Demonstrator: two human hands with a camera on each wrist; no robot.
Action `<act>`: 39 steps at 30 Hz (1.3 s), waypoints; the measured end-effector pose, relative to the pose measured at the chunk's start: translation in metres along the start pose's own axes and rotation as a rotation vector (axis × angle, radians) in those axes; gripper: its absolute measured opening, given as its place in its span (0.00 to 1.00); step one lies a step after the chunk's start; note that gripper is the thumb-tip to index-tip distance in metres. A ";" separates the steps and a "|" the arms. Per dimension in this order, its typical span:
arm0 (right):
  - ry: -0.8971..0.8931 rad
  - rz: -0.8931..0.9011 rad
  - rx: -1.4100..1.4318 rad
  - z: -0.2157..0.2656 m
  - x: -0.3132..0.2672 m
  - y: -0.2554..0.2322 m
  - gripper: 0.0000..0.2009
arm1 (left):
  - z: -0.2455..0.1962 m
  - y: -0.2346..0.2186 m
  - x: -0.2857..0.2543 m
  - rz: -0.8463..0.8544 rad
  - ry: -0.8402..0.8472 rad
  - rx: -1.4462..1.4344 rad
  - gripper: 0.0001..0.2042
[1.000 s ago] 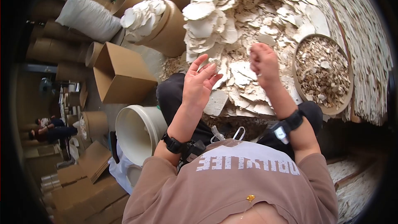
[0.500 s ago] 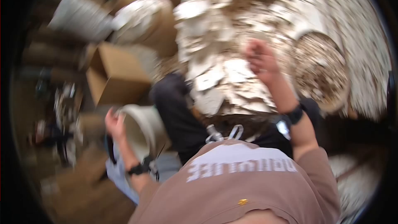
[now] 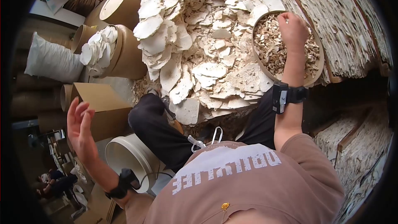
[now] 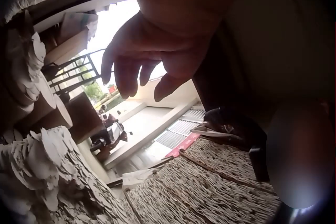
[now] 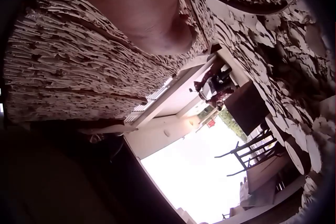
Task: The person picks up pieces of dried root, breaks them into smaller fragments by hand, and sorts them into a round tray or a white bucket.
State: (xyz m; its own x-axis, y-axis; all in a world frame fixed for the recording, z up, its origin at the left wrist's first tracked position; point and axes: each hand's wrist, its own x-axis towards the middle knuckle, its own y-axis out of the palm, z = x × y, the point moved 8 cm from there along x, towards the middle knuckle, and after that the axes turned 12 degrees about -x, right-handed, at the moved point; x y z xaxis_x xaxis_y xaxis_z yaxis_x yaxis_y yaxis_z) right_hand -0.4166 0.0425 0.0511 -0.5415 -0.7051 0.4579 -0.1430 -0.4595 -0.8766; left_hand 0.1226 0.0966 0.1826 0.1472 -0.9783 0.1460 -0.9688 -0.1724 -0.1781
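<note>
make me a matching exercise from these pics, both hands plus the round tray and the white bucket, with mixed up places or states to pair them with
Column one
1. left hand
2. right hand
3. round tray
4. white bucket

Column two
A. beside the person's left leg, its open mouth showing
B. held out to the person's left, with nothing seen in its grip
C. filled with small broken pieces
D. curled, above the small broken pieces

Right pairs: 1-B, 2-D, 3-C, 4-A
</note>
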 end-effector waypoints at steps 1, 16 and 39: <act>-0.001 0.005 0.004 0.003 -0.001 0.001 0.08 | -0.007 0.019 0.007 0.090 0.029 -0.005 0.19; -0.254 -0.024 0.378 0.075 -0.029 -0.007 0.03 | 0.281 0.347 0.075 0.620 0.089 0.583 0.15; 0.369 0.814 1.510 0.109 -0.072 0.057 0.13 | 0.206 0.336 0.075 0.525 -0.574 -0.936 0.14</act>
State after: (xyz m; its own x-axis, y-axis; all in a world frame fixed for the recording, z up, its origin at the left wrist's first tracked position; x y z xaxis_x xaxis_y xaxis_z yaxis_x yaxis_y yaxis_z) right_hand -0.2951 0.0082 -0.0153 -0.2509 -0.9401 -0.2308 0.9464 -0.2883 0.1456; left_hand -0.1510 -0.0581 -0.0669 -0.4691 -0.8535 -0.2270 -0.6716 0.1779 0.7192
